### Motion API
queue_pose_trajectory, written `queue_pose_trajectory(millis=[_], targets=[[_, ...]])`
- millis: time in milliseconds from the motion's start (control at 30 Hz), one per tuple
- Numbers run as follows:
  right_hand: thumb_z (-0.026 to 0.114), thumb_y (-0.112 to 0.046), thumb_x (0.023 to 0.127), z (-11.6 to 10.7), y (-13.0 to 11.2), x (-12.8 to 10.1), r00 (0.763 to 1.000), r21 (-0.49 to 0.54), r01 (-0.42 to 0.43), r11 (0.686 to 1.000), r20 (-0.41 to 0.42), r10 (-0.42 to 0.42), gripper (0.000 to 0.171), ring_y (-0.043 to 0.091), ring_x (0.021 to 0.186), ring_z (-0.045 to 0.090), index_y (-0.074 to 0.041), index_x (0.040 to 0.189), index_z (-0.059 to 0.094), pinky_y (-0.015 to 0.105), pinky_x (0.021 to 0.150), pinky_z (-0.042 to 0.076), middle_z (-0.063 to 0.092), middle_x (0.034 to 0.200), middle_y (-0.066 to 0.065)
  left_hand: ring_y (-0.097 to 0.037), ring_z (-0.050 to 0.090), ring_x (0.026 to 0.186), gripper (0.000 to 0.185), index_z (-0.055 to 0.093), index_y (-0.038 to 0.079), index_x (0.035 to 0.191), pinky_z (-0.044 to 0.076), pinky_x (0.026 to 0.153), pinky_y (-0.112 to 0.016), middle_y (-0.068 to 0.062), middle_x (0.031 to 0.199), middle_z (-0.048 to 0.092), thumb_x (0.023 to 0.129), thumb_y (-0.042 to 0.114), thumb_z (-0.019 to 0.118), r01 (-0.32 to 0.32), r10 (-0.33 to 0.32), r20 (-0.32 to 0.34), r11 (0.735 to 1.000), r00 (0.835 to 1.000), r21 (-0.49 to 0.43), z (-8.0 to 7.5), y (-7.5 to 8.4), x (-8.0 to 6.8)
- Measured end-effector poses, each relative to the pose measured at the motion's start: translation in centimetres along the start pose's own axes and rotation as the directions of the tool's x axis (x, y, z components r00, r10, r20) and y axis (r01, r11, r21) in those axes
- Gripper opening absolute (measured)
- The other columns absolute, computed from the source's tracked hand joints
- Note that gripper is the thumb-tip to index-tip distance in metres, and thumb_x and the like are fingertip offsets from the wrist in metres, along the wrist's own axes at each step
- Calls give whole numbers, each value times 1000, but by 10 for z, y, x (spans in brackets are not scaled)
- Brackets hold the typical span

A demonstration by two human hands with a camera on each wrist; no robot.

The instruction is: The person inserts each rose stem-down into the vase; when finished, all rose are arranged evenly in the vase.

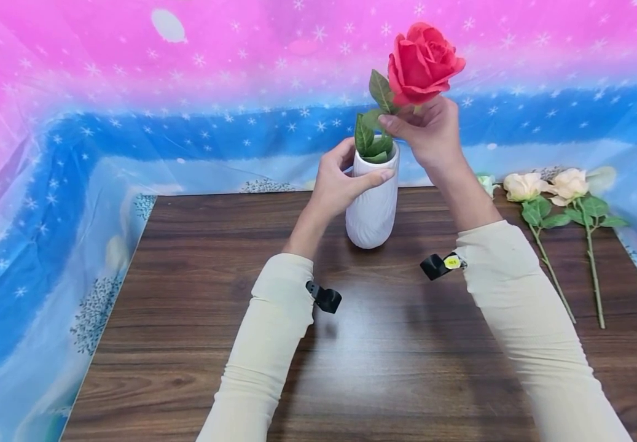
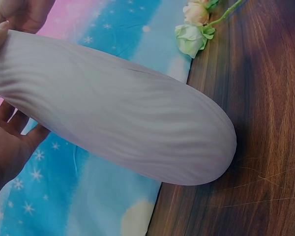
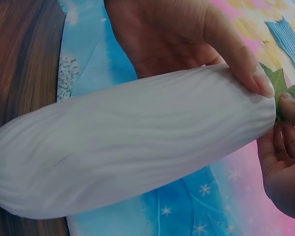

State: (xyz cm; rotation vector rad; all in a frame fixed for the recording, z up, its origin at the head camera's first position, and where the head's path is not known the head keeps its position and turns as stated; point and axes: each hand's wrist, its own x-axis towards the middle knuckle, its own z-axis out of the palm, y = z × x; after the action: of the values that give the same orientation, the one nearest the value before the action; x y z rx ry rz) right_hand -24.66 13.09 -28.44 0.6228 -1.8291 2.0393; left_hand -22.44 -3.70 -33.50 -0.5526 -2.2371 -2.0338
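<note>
At the far side, the left hand (image 1: pixel 339 179) grips the white vase (image 1: pixel 372 212); the right hand (image 1: pixel 434 134) pinches the red rose (image 1: pixel 424 64)!

A dark wood-grain bench (image 1: pixel 158 307) carries a soft, pale glare (image 1: pixel 379 350) near its middle; behind it drapes a pink-to-blue cloth (image 1: pixel 252 80) scattered with white snowflakes (image 1: pixel 320 32).

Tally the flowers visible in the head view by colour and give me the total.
Red flower: 1
Cream flowers: 2
Pale green flower, partly hidden: 1
Total in sight: 4
</note>
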Motion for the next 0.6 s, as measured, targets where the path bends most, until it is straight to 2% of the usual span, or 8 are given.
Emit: queue_pose_trajectory(millis=[167,333,400,500,600], targets=[[72,10,85,0,0,2,1000,-51,-18,999,6,18,28,5,73,71,-12,102,75,21,76,60,74,78,-13,-21,69,112,58,61,8,136,59,96,-35,-12,126,69,83,14,82,-8,8,-1,1000,1000,-1,0,0,0],[73,5,87,-1,-1,-1,997,-26,-82,996,0,82,25,8,83,74,-5,109,74,21,79,61,77,87,-10,-21,69,112,58,61,8,136,59,95,-34,-13,125,69,83,14,82,-2,2,-4,1000,1000,3,0,-1,0],[73,4,87,-3,-2,-3,995,-7,-102,995,-1,102,26,10,87,74,-6,111,74,22,80,61,78,91,-9,-21,69,112,57,61,8,135,59,95,-34,-12,125,69,83,15,83,3,-3,-4,1000,1000,2,0,-1,0],[72,5,87,-6,-3,-4,994,8,-110,994,8,110,29,11,91,72,-13,110,74,22,81,61,77,95,-8,-21,69,112,57,61,9,135,59,95,-34,-12,125,69,83,15,83,5,-5,-2,1000,1000,-2,0,-1,0],[71,7,88,-10,-5,-6,993,18,-118,993,25,118,35,12,95,72,-13,116,73,22,84,60,77,101,-7,-21,68,113,57,61,9,135,58,96,-34,-12,125,69,83,15,83,5,-5,1,1000,1000,-4,0,0,1]])
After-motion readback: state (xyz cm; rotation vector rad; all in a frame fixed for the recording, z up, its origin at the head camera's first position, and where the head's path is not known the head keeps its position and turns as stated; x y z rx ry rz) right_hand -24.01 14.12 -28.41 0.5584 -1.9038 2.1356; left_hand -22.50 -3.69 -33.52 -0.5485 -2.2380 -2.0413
